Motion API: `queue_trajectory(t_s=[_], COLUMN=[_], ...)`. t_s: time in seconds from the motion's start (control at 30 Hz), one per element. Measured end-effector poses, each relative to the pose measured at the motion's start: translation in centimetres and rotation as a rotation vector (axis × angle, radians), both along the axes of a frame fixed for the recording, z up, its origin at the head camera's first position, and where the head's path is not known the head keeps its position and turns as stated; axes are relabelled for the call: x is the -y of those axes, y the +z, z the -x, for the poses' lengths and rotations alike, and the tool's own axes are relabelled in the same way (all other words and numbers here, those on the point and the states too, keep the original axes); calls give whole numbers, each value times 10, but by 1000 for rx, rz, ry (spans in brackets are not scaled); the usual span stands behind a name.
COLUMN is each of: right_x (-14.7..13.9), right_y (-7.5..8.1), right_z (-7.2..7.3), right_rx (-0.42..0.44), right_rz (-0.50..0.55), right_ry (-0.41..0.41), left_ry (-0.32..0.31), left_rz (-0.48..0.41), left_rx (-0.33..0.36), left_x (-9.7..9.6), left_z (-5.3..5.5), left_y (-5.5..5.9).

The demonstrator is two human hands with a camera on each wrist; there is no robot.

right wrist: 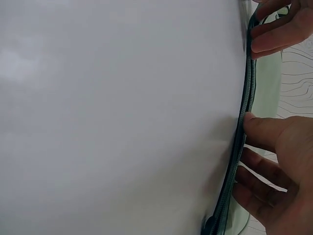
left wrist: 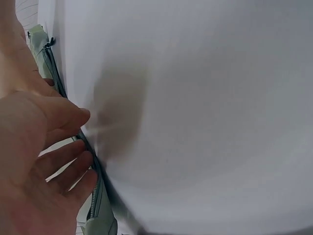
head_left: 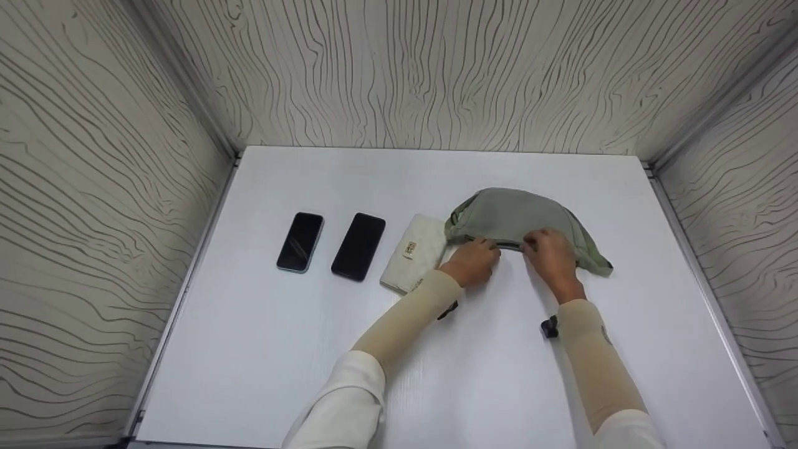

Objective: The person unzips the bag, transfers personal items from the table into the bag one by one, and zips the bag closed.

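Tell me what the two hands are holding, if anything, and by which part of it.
The left hand and right hand both pinch the grey-green, half-moon fabric bag by its dark zippered edge, along its near side.

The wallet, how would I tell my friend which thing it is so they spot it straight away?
Find the white table, then the row of things across its middle. The wallet lies between the green bag, on its right, and a dark-screened phone, on its left. It alone is cream and quilted, with a small gold-coloured emblem.
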State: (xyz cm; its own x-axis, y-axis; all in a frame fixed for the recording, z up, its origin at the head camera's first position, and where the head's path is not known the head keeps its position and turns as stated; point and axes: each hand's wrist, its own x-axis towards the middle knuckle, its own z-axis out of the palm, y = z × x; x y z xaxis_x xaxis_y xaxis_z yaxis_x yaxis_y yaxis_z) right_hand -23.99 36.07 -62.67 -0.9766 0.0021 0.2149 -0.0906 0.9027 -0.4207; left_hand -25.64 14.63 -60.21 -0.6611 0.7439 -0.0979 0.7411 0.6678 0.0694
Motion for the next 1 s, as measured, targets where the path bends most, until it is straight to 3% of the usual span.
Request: queue_trajectory(t_s=[0.2,0.47,0.73,1.0], right_x=[1,3,5,2], right_y=[2,2,-1,-6], right_z=[3,6,8,11], right_rx=[3,25,-27,-105], right_rz=[-21,-58,-156,-144], right_ry=[26,0,18,35], left_ry=[-13,-1,4,-3], left_rz=[-20,-33,-24,-33], left_rx=[-9,33,51,60], left_x=[3,5,4,5], left_z=[-1,-1,-1,0], left_y=[1,2,3,2])
